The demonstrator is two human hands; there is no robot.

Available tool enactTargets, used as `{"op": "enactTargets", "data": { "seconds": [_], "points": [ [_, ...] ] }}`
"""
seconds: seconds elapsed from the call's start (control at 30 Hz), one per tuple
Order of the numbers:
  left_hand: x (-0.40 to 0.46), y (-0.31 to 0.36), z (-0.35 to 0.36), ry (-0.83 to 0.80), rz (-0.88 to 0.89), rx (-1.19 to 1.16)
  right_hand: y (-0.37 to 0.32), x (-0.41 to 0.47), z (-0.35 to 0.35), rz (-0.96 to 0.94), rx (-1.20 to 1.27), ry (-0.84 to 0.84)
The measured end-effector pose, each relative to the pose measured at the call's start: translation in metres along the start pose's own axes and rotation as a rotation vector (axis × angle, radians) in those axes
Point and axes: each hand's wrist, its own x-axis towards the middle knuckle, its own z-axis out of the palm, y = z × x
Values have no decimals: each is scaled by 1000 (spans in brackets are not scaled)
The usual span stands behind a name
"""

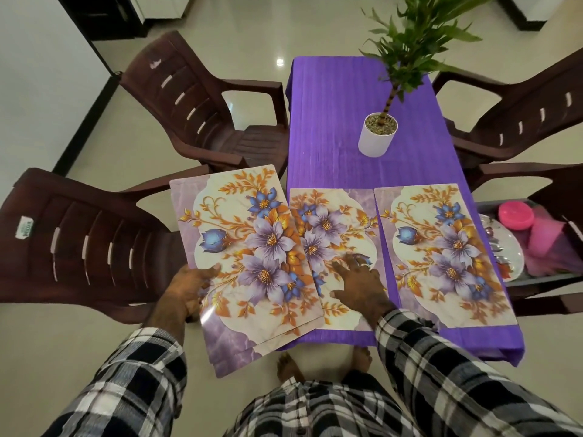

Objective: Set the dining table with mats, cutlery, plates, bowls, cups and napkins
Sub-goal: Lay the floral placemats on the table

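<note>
The held stack of mats (249,247) covered the left part of the middle mat (334,228). The plate (504,247) was half hidden behind the table (347,127) edge; its pattern was unreadable.

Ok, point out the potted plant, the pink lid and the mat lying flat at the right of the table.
potted plant (376,140): head view, on the white pot's side.
pink lid (515,215): head view, on its top.
right mat (448,247): head view, on the printed flowers at its middle.

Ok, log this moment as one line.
left hand: grips mat stack | right hand: flat on near-left mat | near-right mat: laid | far end: unset
</note>
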Motion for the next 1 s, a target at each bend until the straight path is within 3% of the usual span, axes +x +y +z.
{"op": "enactTargets", "data": {
  "seconds": [0.27,0.33,0.4,0.47,0.53,0.77,1.0],
  "points": [
    [-19,-12,16,-26,61,-48,12,-6,-12,38,60,139],
    [-21,-18,22,-26,70,-62,21,-2,-12,14,344,167],
    [-25,-23,28,-35,66,-57,20,1,-20,9,836,97],
    [-34,-28,38,-39,67,-23,13,-4,-34,64,1290,-95],
    [-42,-36,50,-51,71,5,9,-12,-47,14,1480,-266],
    [-74,-74,77,46,121,9,1,-13,-39,-139,1525,-197],
    [-138,-118,31,120,162,-269,-61,-30,-33,-209,1417,-248]
  ]
}}
